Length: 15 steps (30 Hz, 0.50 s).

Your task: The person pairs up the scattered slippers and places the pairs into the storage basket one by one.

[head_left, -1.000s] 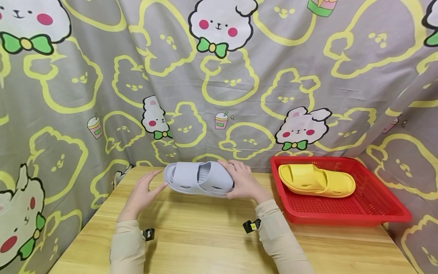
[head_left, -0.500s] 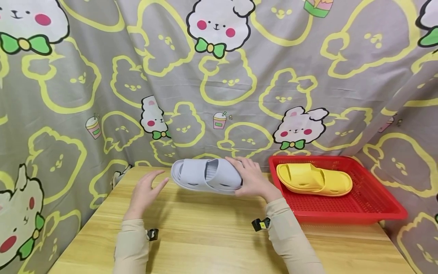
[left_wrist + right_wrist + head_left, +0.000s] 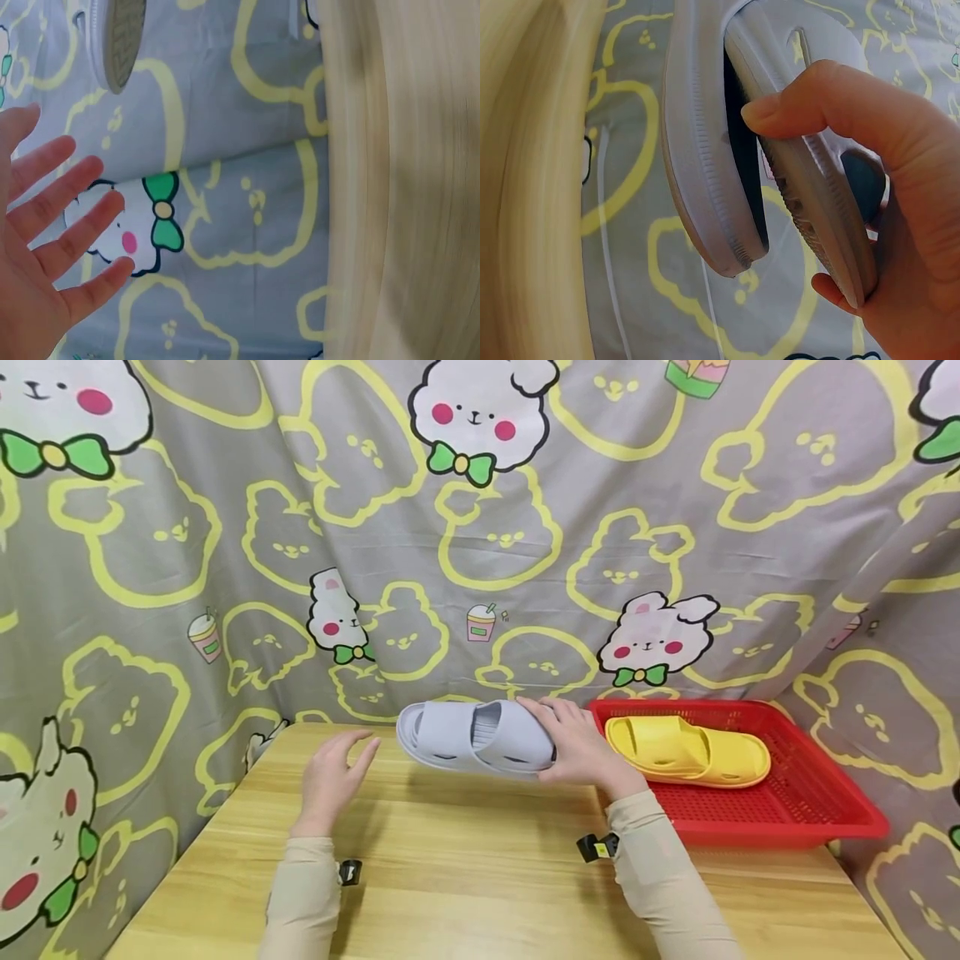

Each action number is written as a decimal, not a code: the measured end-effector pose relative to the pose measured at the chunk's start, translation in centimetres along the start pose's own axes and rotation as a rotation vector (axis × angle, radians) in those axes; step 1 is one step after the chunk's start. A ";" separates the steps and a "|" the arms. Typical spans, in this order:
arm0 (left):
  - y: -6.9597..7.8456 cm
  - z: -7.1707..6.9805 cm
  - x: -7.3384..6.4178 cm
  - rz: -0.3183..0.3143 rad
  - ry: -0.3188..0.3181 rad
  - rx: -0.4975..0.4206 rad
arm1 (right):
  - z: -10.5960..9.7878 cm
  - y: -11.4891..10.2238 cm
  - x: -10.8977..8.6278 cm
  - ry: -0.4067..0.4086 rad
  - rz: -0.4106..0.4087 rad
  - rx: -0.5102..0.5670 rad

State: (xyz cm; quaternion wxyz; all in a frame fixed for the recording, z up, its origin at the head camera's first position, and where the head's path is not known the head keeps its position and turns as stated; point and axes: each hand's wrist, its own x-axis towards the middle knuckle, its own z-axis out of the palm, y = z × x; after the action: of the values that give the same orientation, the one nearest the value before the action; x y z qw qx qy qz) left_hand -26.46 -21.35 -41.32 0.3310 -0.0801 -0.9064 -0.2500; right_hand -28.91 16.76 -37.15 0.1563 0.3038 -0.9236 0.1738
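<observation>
A pair of light grey slippers [image 3: 442, 735], fitted together, is held above the back of the table, tilted a little. My right hand [image 3: 581, 743] grips their right end. In the right wrist view two slipper soles [image 3: 712, 172] show with a dark gap between them, and the thumb [image 3: 769, 114] presses on one. My left hand [image 3: 333, 781] is left of the slippers, apart from them and holding nothing. Its fingers are spread in the left wrist view, where a slipper end [image 3: 120, 45] shows at the top.
A red plastic basket [image 3: 750, 835] with perforated walls stands at the back right of the wooden table [image 3: 465, 877]. Yellow slippers [image 3: 675, 747] lie in it. A grey curtain [image 3: 525, 510] with cartoon animals hangs right behind the table.
My right hand has moved the grey slippers rightward and slightly up, nearer the basket. The left hand, earlier close by their left end, has shifted a little right and is now farther from them.
</observation>
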 end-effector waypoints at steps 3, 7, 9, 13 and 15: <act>0.4 0.2 0.0 0.012 0.015 0.005 | -0.4 0.5 -0.3 -0.013 0.009 -0.007; 0.7 0.4 -0.1 0.028 0.012 0.013 | -0.8 1.0 -0.7 -0.027 0.014 -0.014; 0.9 0.4 -0.1 0.033 0.003 0.013 | -1.0 1.2 -0.9 -0.025 0.006 -0.015; 1.2 0.5 -0.1 0.039 -0.016 0.013 | -1.2 1.6 -1.3 -0.011 -0.016 -0.038; 1.3 0.5 0.0 0.041 -0.024 0.013 | -1.4 1.8 -1.5 -0.006 -0.022 -0.048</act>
State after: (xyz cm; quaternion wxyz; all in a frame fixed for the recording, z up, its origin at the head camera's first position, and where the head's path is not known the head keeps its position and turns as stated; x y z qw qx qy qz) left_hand -26.30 -19.94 -41.16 0.3255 -0.0994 -0.9102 -0.2362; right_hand -28.63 19.38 -36.91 0.1625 0.3106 -0.9246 0.1489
